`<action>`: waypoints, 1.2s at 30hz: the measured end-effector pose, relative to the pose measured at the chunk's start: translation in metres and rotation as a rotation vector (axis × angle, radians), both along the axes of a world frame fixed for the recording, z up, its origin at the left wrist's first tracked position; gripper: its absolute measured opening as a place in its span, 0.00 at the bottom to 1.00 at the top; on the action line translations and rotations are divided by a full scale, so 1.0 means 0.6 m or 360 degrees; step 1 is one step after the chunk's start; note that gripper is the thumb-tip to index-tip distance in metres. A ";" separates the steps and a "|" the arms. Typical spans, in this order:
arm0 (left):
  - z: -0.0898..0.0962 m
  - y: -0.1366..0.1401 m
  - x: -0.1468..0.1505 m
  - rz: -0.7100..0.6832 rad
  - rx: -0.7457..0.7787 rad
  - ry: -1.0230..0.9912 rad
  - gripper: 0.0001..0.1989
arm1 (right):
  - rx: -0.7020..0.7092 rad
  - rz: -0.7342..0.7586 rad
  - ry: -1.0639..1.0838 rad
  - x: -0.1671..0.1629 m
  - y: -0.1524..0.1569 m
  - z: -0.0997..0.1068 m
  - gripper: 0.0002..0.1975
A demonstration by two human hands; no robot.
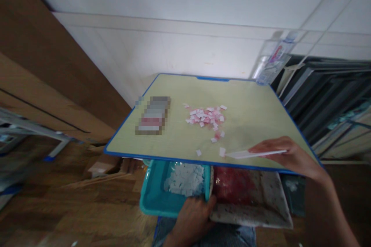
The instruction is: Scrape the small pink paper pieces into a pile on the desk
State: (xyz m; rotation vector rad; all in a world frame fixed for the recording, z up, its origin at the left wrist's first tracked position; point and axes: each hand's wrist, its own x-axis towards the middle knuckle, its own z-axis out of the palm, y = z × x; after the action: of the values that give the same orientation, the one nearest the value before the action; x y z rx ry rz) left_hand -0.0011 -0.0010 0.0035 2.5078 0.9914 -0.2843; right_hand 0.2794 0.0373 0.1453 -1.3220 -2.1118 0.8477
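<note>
My right hand (285,152) is closed around white tweezers (246,154) held low over the table's front right. Their tips reach a small white piece (222,151), whether gripping it I cannot tell. A second loose white piece (198,152) lies to its left. Behind them is a pile of small pink and white pieces (204,116). Below the table's front edge, my left hand (193,214) is closed on the near left edge of a stained white tray (249,214), which holds something red. Beside it, a teal basin (159,204) contains many small white squares (185,179).
The small table (246,108) has a blue rim and stands against a white wall. A pixelated phone-like object (153,115) lies at its left. A clear bottle (275,60) stands at the back right corner. Dark panels (327,85) lean at right; cardboard (107,166) lies at left.
</note>
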 end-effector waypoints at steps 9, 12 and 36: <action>0.004 0.001 0.001 0.0002 -0.0031 0.0026 0.16 | 0.0040 -0.0001 -0.0079 -0.017 0.013 0.011 0.12; 0.005 0.002 0.001 -0.0002 -0.0045 0.0034 0.18 | 0.0119 -0.0011 -0.0161 -0.019 0.019 0.012 0.12; 0.007 0.002 0.002 -0.0018 -0.0056 0.0034 0.16 | 0.0329 -0.0142 -0.0198 -0.090 0.015 -0.003 0.12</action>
State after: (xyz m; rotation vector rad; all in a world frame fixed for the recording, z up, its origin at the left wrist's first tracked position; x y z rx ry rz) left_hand 0.0001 0.0002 0.0076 2.4844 0.9728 -0.3299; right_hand 0.2253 0.0461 0.1436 -1.3774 -2.1502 0.5064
